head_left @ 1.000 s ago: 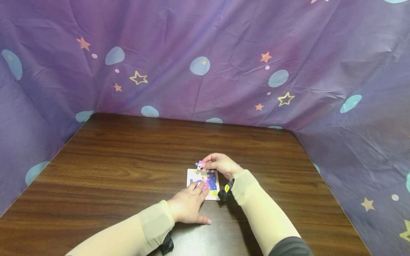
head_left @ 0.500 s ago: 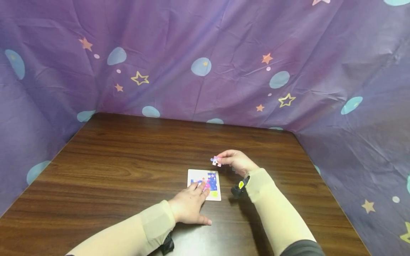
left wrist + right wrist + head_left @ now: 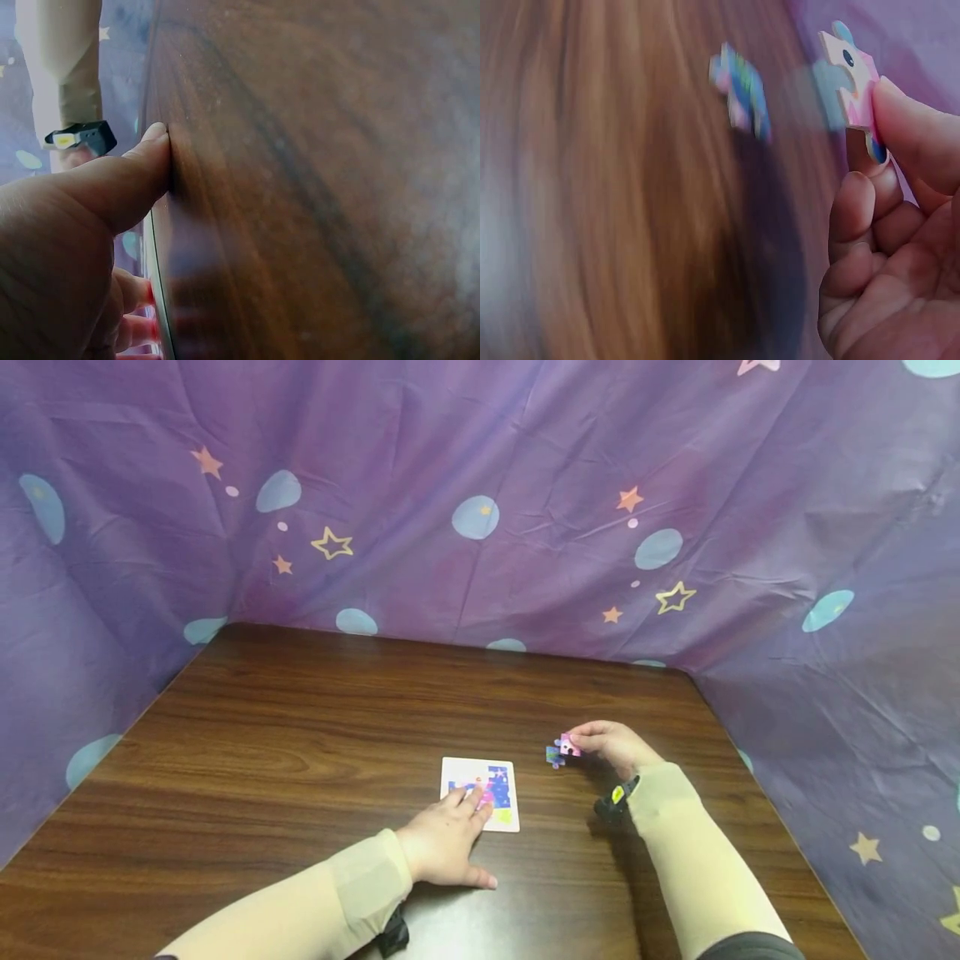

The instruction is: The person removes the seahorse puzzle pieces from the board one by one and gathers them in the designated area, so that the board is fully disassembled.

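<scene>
Between thumb and fingers my right hand (image 3: 617, 747) pinches a pink jigsaw piece (image 3: 860, 81) with a black eye printed on it. Just left of it lies a blue-green jigsaw piece (image 3: 554, 756) on the table, blurred in the right wrist view. My left hand (image 3: 446, 839) rests with spread, straight fingers on the lower left of a white-edged puzzle board (image 3: 512, 821), partly hiding it. Blue, pink and yellow pieces or printing show on the board. In the left wrist view the thumb (image 3: 146, 165) touches the tabletop.
The brown wood-grain table (image 3: 322, 710) reaches back to a purple curtain (image 3: 390, 485) with stars and ovals, which also hangs along both sides. A black wrist camera (image 3: 615, 803) sits under the right wrist.
My right hand has moved from above the board to the right, carrying the pink jigsaw piece, and is now beside the blue-green one. The left hand has stayed on the board.
</scene>
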Available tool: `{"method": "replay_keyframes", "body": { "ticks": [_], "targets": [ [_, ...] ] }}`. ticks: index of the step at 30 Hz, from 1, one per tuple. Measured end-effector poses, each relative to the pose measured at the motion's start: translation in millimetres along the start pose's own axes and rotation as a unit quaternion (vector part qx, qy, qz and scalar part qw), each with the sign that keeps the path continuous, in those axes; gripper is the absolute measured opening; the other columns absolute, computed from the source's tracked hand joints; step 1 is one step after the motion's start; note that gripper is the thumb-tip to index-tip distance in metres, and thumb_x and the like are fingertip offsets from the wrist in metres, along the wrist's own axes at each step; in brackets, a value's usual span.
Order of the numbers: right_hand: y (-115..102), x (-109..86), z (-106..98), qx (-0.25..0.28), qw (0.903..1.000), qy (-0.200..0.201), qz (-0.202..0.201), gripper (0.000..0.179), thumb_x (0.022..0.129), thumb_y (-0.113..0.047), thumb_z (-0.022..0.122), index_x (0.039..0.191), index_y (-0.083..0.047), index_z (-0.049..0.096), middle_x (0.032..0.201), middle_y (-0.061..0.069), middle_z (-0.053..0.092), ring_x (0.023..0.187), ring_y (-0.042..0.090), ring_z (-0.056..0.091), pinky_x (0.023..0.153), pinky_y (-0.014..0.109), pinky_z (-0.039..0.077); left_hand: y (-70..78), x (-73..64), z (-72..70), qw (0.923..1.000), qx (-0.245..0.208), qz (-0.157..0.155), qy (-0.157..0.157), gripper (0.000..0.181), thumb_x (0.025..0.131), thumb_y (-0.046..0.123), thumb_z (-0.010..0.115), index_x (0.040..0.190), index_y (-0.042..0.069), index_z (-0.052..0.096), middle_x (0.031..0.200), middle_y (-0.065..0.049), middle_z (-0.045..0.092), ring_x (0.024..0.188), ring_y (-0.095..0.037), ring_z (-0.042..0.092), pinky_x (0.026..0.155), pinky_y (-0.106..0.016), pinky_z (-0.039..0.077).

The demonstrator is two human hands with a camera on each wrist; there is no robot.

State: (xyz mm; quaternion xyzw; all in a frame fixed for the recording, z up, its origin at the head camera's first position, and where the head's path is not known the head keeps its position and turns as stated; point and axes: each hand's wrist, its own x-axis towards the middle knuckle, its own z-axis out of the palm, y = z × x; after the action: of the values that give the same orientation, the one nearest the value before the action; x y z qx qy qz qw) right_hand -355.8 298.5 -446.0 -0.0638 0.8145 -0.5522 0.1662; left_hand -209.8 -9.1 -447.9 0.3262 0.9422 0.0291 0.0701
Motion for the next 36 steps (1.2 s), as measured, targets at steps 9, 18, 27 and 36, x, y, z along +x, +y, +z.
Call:
{"method": "replay_keyframes", "body": {
  "ticks": [9, 18, 27, 36],
  "targets": [
    [11, -10.1, -20, -0.078, 0.9960, 0.018, 0.039, 0.028, 0.090, -0.017, 0.067, 0.107, 0.005, 0.067, 0.094, -0.002, 0.068, 0.097, 0.015, 0.054, 0.101, 0.048, 0.031, -0.7, 0.5, 0.4, 1.0000, -0.001, -0.004, -0.004, 0.100, 0.076, 0.076, 0.056, 0.148, 0.009, 0.037, 0.156, -0.015, 0.024, 0.141, -0.032, 0.028, 0.112, -0.040, 0.029],
    [11, -11.2, -19, -0.172, 0.9843, 0.026, 0.033, 0.028, 0.089, -0.021, 0.068, 0.105, 0.002, 0.069, 0.098, 0.005, 0.070, 0.106, 0.026, 0.056, 0.101, 0.053, 0.035, -1.5, 1.1, 1.2, 1.0000, 0.000, -0.005, -0.006, 0.100, 0.076, 0.077, 0.055, 0.149, 0.010, 0.037, 0.156, -0.015, 0.024, 0.141, -0.032, 0.027, 0.112, -0.039, 0.029],
    [16, -7.9, -22, -0.263, 0.9619, 0.058, 0.048, 0.029, 0.085, -0.034, 0.073, 0.094, -0.007, 0.069, 0.097, 0.006, 0.068, 0.104, 0.031, 0.056, 0.096, 0.054, 0.038, -1.4, 1.5, 1.9, 1.0000, 0.002, -0.004, -0.007, 0.100, 0.076, 0.077, 0.054, 0.149, 0.010, 0.037, 0.157, -0.014, 0.023, 0.141, -0.032, 0.027, 0.113, -0.038, 0.029],
    [14, -9.6, -19, -0.272, 0.9593, 0.065, 0.037, 0.023, 0.085, -0.028, 0.072, 0.091, -0.006, 0.069, 0.091, 0.004, 0.069, 0.098, 0.028, 0.058, 0.092, 0.051, 0.041, -1.4, 0.7, 0.8, 1.0000, 0.003, -0.004, -0.006, 0.100, 0.076, 0.077, 0.055, 0.149, 0.010, 0.037, 0.156, -0.015, 0.024, 0.141, -0.032, 0.027, 0.113, -0.039, 0.028]
  ]
}}
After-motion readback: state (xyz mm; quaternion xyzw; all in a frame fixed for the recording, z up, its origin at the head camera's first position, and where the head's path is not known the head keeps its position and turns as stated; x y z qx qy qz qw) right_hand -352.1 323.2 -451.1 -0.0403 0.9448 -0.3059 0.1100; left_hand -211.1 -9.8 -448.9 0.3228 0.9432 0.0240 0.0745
